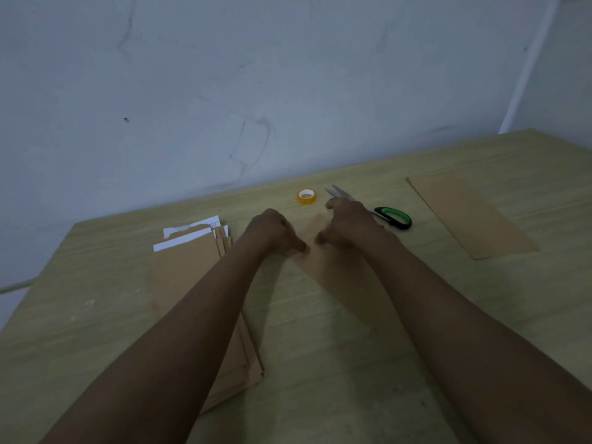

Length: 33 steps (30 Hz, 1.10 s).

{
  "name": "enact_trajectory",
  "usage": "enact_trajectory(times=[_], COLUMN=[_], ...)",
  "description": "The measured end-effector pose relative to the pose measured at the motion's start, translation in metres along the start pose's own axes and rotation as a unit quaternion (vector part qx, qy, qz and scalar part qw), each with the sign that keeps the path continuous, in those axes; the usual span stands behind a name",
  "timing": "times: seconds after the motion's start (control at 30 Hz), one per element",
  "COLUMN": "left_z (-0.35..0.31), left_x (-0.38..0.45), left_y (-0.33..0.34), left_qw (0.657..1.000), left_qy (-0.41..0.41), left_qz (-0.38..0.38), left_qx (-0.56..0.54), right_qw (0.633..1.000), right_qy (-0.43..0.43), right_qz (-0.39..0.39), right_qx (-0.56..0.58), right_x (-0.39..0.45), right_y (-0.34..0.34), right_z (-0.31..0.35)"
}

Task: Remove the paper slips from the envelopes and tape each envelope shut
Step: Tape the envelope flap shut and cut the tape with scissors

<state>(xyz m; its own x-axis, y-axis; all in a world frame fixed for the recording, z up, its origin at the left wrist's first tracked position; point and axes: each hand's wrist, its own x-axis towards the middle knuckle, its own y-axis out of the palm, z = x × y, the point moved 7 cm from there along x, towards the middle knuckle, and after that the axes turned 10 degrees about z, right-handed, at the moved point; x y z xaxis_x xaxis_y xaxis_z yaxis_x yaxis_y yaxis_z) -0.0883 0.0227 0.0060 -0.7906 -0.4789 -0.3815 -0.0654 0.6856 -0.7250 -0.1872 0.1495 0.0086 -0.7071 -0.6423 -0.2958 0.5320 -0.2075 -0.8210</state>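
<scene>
Whole frame dim and soft; fine detail lost.

Both forearms cut by bottom edge.

Left hand [272,230]: fingertips blurred, contact with envelope [323,251] not resolvable.

Right hand [347,221]: fingers curled, anything pinched between them too blurred to tell.

Envelope: far end behind hands, near part under right forearm; flap state unreadable.

Tape strip: not distinguishable.

Stack [192,270]: left forearm crosses it; count of envelopes unclear, white slips [189,233] show only as edges.

Scissors [392,216]: middle hidden behind right hand.

Counter [320,363]: cut at left, right and bottom edges.
</scene>
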Motion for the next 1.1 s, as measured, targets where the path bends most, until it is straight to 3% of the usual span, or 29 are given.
enact_trajectory(times=[0.1,0.2,0.27,0.37,0.53,0.63,0.83,1.03,1.1], left_z=[-0.001,0.0,0.003,-0.005,-0.04,-0.068,-0.132,-0.178,-0.19], left_x=[-0.009,-0.02,-0.024,-0.029,-0.02,-0.011,0.0,0.021,0.032], left_y=[0.005,0.0,-0.006,0.003,0.012,0.026,0.086,0.118,0.122], left_qw=[0.999,0.996,0.985,0.94,0.851,0.833,0.881,0.924,0.95], left_qy=[-0.012,-0.004,0.005,0.019,0.047,0.053,0.059,0.081,0.095], left_qz=[0.026,-0.02,-0.062,-0.026,-0.063,-0.075,0.04,-0.001,-0.026], left_qx=[-0.029,-0.084,-0.162,-0.34,-0.519,-0.545,-0.468,-0.373,-0.296], right_qw=[0.997,0.981,0.953,0.916,0.947,0.947,0.912,0.941,0.95], right_qy=[-0.007,-0.046,-0.072,-0.068,-0.017,-0.012,0.059,0.102,0.102], right_qz=[0.008,-0.043,-0.086,-0.124,-0.16,-0.212,-0.314,-0.295,-0.28], right_qx=[0.071,0.183,0.281,0.376,0.279,0.243,0.257,0.126,0.094], right_x=[-0.003,-0.008,-0.015,-0.025,-0.041,-0.059,-0.076,-0.066,-0.059], right_y=[0.005,-0.002,-0.015,-0.034,-0.057,-0.075,-0.109,-0.13,-0.132], right_z=[-0.001,-0.002,-0.003,-0.013,-0.046,-0.076,-0.148,-0.187,-0.194])
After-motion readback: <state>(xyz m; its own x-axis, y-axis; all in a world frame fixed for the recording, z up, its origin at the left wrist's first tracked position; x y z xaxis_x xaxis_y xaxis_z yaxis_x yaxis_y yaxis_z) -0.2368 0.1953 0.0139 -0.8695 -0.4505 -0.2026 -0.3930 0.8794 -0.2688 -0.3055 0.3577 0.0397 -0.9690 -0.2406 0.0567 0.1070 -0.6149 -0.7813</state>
